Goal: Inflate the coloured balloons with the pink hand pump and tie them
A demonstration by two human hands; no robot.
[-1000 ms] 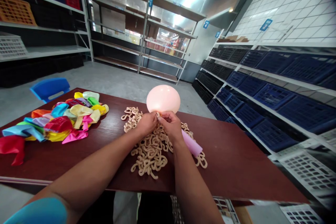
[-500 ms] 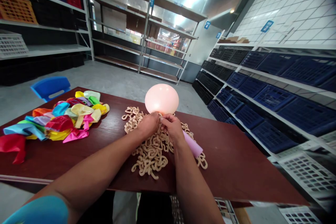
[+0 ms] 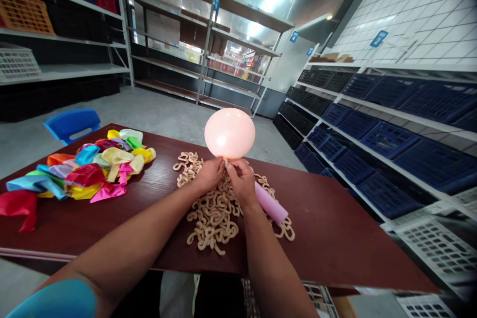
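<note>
A blown-up pale pink balloon (image 3: pixel 229 132) stands at the middle of the table, its neck toward me. My left hand (image 3: pixel 210 175) pinches the neck from the left. From the other side my right hand (image 3: pixel 241 179) closes thumb and finger on the same neck; a small pale end shows between the fingertips. Beneath both hands spreads a heap of beige, curly, rope-like pieces (image 3: pixel 214 221). A lilac tube (image 3: pixel 271 202) lies on the heap just right of my right hand. What the fingers do behind the neck is hidden.
Limp balloons in many colours (image 3: pixel 85 169) lie piled on the dark red table (image 3: pixel 335 223) at left. A blue chair (image 3: pixel 72 124) stands behind the table. Racks with blue crates (image 3: pixel 391 144) line the right; shelves (image 3: pixel 201 59) stand at the back.
The balloon has tipped up slightly and looks a little larger. My right-hand fingers have shifted at its neck, while my left hand keeps its pinch.
</note>
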